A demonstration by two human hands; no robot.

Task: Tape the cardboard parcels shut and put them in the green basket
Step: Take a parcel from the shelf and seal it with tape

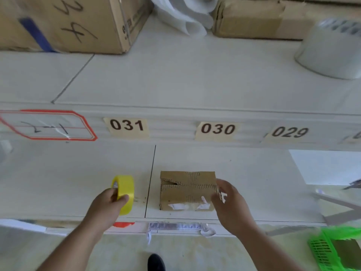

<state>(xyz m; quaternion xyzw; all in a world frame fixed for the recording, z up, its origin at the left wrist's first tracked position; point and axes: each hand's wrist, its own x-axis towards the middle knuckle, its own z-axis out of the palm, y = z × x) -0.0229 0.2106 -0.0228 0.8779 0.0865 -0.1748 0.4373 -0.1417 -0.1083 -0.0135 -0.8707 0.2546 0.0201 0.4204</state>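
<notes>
Parcel (187, 190) lies crosswise — right hand (228, 200) grips its right end

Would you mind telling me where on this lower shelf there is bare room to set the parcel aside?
Bare shelf lies behind the small cardboard parcel, up to the ledge with the number labels, and left of the yellow tape roll in the left hand. It is crowded at the right: right hand, white sheet, green basket below.
</notes>
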